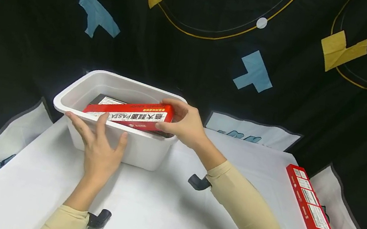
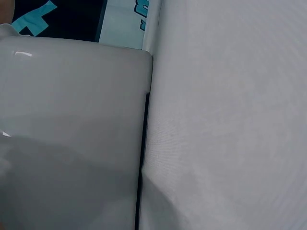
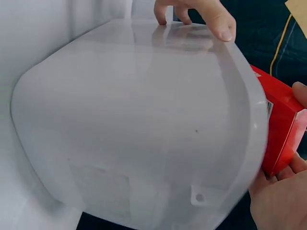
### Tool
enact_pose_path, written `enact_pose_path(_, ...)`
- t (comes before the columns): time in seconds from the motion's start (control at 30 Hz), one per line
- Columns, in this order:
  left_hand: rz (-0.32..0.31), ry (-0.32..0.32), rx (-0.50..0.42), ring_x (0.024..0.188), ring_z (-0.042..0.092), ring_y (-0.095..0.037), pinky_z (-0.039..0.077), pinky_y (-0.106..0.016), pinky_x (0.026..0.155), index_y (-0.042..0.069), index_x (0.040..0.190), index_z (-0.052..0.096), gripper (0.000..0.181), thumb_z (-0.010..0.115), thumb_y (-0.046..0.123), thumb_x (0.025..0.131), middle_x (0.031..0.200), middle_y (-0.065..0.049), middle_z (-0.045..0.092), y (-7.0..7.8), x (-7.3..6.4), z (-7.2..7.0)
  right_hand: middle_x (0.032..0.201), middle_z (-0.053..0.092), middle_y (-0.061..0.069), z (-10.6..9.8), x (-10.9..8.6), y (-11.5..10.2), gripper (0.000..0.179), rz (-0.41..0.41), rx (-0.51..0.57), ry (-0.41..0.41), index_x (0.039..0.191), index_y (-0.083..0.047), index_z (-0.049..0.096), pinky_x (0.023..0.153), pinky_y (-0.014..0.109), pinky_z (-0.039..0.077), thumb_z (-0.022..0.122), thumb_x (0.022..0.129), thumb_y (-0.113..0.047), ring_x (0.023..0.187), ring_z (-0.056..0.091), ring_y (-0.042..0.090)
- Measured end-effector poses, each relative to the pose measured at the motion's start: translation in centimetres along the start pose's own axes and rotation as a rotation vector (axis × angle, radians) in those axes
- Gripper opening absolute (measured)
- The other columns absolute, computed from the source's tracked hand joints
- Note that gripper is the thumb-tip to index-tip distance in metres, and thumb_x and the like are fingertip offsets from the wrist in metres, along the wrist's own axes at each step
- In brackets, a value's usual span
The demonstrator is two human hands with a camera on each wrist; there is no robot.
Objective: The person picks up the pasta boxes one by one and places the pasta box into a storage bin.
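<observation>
In the head view, my right hand [image 1: 189, 125] pinches the right end of a red pasta box [image 1: 128, 115], thumb in front and fingers over the top. The box lies lengthwise and slightly tilted at the mouth of a white plastic bin [image 1: 144, 150]. Beneath it a dark box [image 1: 99, 99] with a white label shows partly. My left hand [image 1: 102, 153] rests with spread fingers on the bin's front rim and wall. The right wrist view shows the red box end [image 3: 280, 115] beyond the rim, gripped by the right hand [image 3: 278, 201]. Only the bin's wall [image 2: 76, 86] fills the left wrist view's left side.
Another red box [image 1: 310, 204], label side up, lies along the right edge of the white-covered table [image 1: 159, 216]. A black curtain [image 1: 192, 63] with blue and yellow patches hangs behind the table. The bin stands near the table's back left.
</observation>
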State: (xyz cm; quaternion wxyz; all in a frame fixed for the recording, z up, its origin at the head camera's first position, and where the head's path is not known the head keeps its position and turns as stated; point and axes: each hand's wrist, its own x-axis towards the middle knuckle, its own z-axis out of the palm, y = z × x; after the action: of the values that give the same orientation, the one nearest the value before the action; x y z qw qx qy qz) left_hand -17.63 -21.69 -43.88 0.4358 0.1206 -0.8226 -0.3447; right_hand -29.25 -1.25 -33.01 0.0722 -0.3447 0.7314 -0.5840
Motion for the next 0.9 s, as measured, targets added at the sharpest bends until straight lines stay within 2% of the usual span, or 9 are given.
enact_pose_path(0.17, -0.011, -0.021, 0.002, 0.144, -0.024, -0.022, 0.048, -0.054, 0.091, 0.026, 0.149, 0.034, 0.075, 0.068, 0.044, 0.085, 0.157, -0.001, -0.031, 0.2, -0.3, 0.1, 0.124, 0.061, -0.001, 0.7, 1.3, 0.4, 0.054, 0.055, 0.042, -0.04, 0.127, -0.018, 0.063, 0.082, 0.035, 0.054, 0.083, 0.077, -0.016, 0.11, 0.059, 0.022)
enact_pose_path(0.33, 0.002, -0.021, 0.004, 0.144, -0.024, -0.022, 0.047, -0.054, 0.092, 0.026, 0.149, 0.034, 0.076, 0.069, 0.044, 0.084, 0.157, -0.001, -0.03, 0.3, -0.3, 0.3, 0.12, 0.063, 0.0, 0.4, 2.0, 0.7, 0.055, 0.074, -0.012, -0.068, 0.129, -0.013, 0.062, 0.081, 0.035, 0.054, 0.082, 0.077, -0.015, 0.107, 0.06, 0.023)
enact_pose_path(0.43, 0.007, -0.02, 0.007, 0.144, -0.024, -0.023, 0.046, -0.053, 0.093, 0.026, 0.149, 0.033, 0.077, 0.07, 0.045, 0.084, 0.157, -0.001, -0.03, 0.3, -0.1, 0.2, 0.121, 0.063, -0.002, 0.1, 2.2, 0.7, 0.058, 0.09, -0.122, -0.087, 0.131, -0.014, 0.061, 0.08, 0.033, 0.055, 0.083, 0.077, -0.019, 0.106, 0.061, 0.02)
enact_pose_path(0.53, 0.007, -0.015, 0.01, 0.144, -0.024, -0.024, 0.046, -0.054, 0.093, 0.024, 0.149, 0.034, 0.076, 0.069, 0.043, 0.084, 0.157, -0.002, -0.03, 0.2, -0.1, 0.1, 0.125, 0.061, -0.004, 0.1, 2.0, 0.7, 0.06, 0.088, -0.301, -0.109, 0.133, -0.016, 0.06, 0.082, 0.031, 0.053, 0.082, 0.077, -0.024, 0.11, 0.059, 0.019)
enact_pose_path(0.6, 0.007, -0.007, 0.01, 0.144, -0.024, -0.025, 0.045, -0.054, 0.094, 0.022, 0.147, 0.037, 0.073, 0.069, 0.042, 0.084, 0.157, -0.004, -0.03, 0.2, -0.2, 0.1, 0.128, 0.061, -0.005, 0.1, 1.6, 0.8, 0.061, 0.064, -0.412, -0.118, 0.134, -0.017, 0.059, 0.086, 0.032, 0.052, 0.081, 0.078, -0.027, 0.114, 0.058, 0.019)
enact_pose_path(0.67, 0.007, -0.001, 0.008, 0.144, -0.025, -0.026, 0.045, -0.055, 0.094, 0.02, 0.146, 0.038, 0.071, 0.068, 0.042, 0.085, 0.157, -0.005, -0.03, 0.2, -0.3, 0.1, 0.13, 0.06, -0.005, 0.0, 1.1, 0.9, 0.058, 0.033, -0.467, -0.104, 0.133, -0.017, 0.06, 0.091, 0.035, 0.049, 0.079, 0.079, -0.028, 0.119, 0.056, 0.019)
enact_pose_path(0.8, 0.014, 0.016, 0.002, 0.144, -0.024, -0.026, 0.044, -0.056, 0.093, 0.019, 0.144, 0.04, 0.069, 0.067, 0.042, 0.085, 0.157, -0.009, -0.029, 0.1, -0.3, 0.1, 0.131, 0.06, -0.006, -0.5, -0.4, 1.3, 0.054, -0.03, -0.41, -0.031, 0.134, -0.017, 0.06, 0.098, 0.039, 0.045, 0.074, 0.082, -0.027, 0.123, 0.054, 0.018)
enact_pose_path(0.9, 0.021, 0.029, 0.002, 0.144, -0.024, -0.027, 0.044, -0.057, 0.094, 0.019, 0.144, 0.04, 0.069, 0.066, 0.044, 0.085, 0.158, -0.011, -0.028, 0.0, -0.2, 0.0, 0.132, 0.059, -0.008, -1.2, -1.7, 1.7, 0.054, -0.067, -0.367, 0.029, 0.135, -0.019, 0.059, 0.1, 0.037, 0.043, 0.073, 0.084, -0.026, 0.125, 0.052, 0.012)
